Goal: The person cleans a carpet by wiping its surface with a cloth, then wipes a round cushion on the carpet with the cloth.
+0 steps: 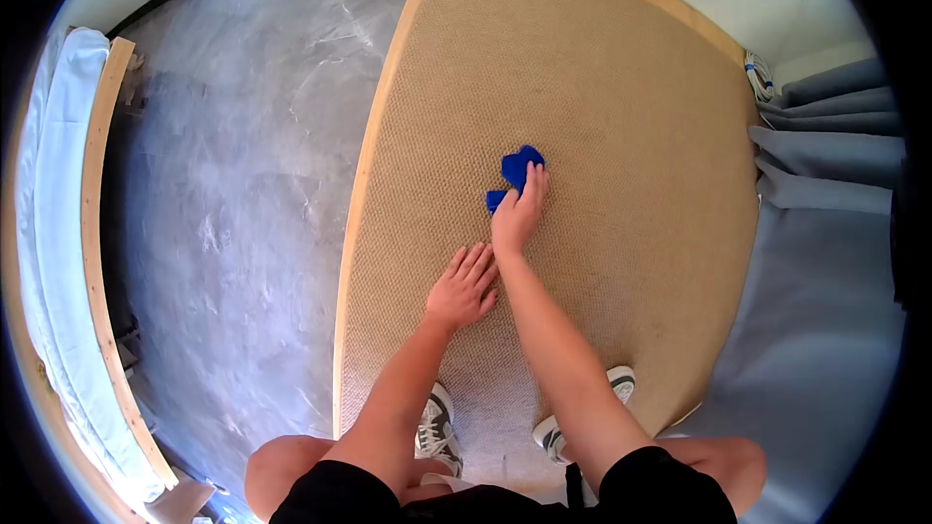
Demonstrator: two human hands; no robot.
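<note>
A small dark blue cloth point(522, 167) lies crumpled or folded on the tan carpet point(602, 262), with a second blue flap beside my thumb. From the near side my right hand point(519, 218) reaches onto it, fingers and thumb closed over the fabric; part of the cloth is hidden under the hand. Just to the left and nearer to me, my left hand point(463, 286) rests flat on the carpet with its fingers stretched out. Nothing is in that hand, and its fingertips are close to my right wrist.
A light wooden edge point(364, 180) borders the carpet, with a grey floor point(243, 175) beyond it on the left. Grey curtains point(815, 233) hang on the right, near a coiled white cable point(759, 76). A wooden frame point(94, 194) with white fabric stands far left. My shoes point(437, 427) are on the carpet.
</note>
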